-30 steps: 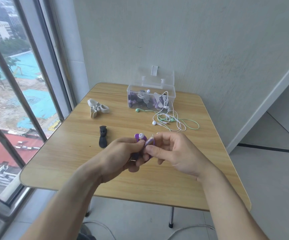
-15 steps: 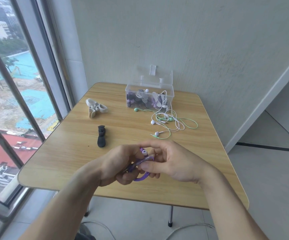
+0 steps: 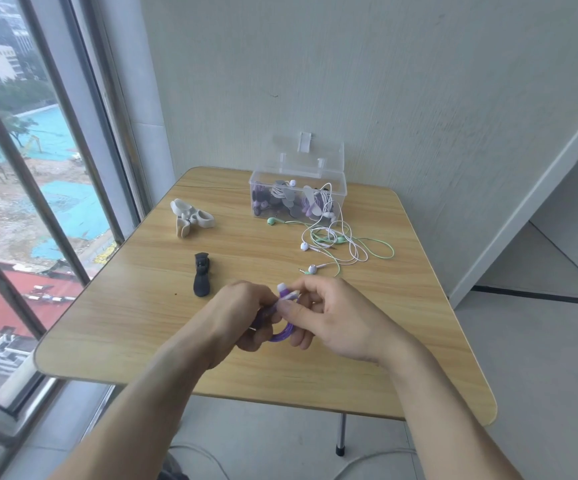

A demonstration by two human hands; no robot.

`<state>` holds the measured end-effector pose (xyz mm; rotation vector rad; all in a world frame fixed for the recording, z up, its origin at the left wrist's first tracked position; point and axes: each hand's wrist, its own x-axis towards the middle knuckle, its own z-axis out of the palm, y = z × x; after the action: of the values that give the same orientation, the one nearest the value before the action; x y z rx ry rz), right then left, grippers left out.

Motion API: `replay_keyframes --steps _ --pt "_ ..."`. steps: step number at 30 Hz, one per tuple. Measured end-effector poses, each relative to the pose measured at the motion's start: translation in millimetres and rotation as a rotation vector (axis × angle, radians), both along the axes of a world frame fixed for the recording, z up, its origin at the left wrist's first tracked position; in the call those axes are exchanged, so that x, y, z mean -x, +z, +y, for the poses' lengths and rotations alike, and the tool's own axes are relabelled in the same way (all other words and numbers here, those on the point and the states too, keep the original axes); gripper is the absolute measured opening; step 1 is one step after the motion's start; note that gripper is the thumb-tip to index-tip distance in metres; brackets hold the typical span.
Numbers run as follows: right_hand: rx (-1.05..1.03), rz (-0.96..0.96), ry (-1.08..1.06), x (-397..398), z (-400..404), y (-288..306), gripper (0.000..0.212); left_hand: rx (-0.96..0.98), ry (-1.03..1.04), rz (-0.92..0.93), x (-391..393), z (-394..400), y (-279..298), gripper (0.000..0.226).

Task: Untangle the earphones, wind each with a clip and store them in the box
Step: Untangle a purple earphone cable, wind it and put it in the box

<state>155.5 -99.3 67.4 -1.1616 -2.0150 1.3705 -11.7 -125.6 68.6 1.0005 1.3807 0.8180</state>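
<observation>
While both hands work close together over the near half of the table [image 3: 114,327], the purple earphones [image 3: 282,332] sit right between them as a small coil. The left hand [image 3: 242,315] has its fingers curled round one side of the loop, and the right hand [image 3: 329,320] pinches the other side, thumb pressed on the cable just under a purple-and-white earbud poking up between the two. Can't really tell if a clip is already on that bundle, it's too buried in fingers.

Just beyond the left hand there's a black clip [image 3: 201,279] lying flat on the wood. Further back toward the window is a little pile of pale clips [image 3: 190,219]. Off to the right, past the right hand, a white earphone set [image 3: 329,237] and a green earphone set [image 3: 377,249] are still knotted together in one loose tangle. That tangle runs up to the clear box [image 3: 298,199] at the far edge, lid standing open, with several wound bundles inside, and one white cable hangs over its front wall.
</observation>
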Motion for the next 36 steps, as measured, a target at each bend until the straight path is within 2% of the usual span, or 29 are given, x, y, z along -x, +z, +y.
replay_keyframes --steps 2,6,9,12,17,21,24,31,33,36 --pt "-0.036 -0.068 -0.014 0 2 -2 0.019 -0.05 -0.036 -0.001 1 1 -3 0.027" --pt "-0.157 -0.123 -0.034 1 1 -1 0.011 -0.106 0.017 -0.145 -3 3 -5 0.032" --pt "-0.144 -0.084 -0.052 0 0 2 0.01 -0.087 -0.015 -0.178 -8 -1 -2 0.033" --pt "-0.108 -0.012 -0.084 -1 0 1 0.009 -0.079 -0.003 -0.084 -9 -4 1 0.035" --pt "-0.028 0.113 -0.041 0 -2 -1 0.027 -0.037 0.064 -0.057 -9 -6 5 0.031" --pt "-0.11 0.114 -0.059 2 -2 -6 0.014 0.01 0.181 -0.077 -14 -2 1 0.022" --pt "-0.166 0.116 -0.103 6 -2 -6 0.012 0.017 0.299 -0.091 -12 4 -4 0.016" --pt "-0.184 0.203 -0.103 5 1 -8 0.01 -0.067 0.325 -0.19 -3 9 -9 0.017" --pt "-0.192 0.194 -0.123 4 3 -10 0.013 -0.092 0.312 -0.115 1 10 -10 0.016" --pt "-0.192 0.191 -0.155 0 7 -11 0.014 -0.204 0.369 0.141 18 19 -17 0.015"
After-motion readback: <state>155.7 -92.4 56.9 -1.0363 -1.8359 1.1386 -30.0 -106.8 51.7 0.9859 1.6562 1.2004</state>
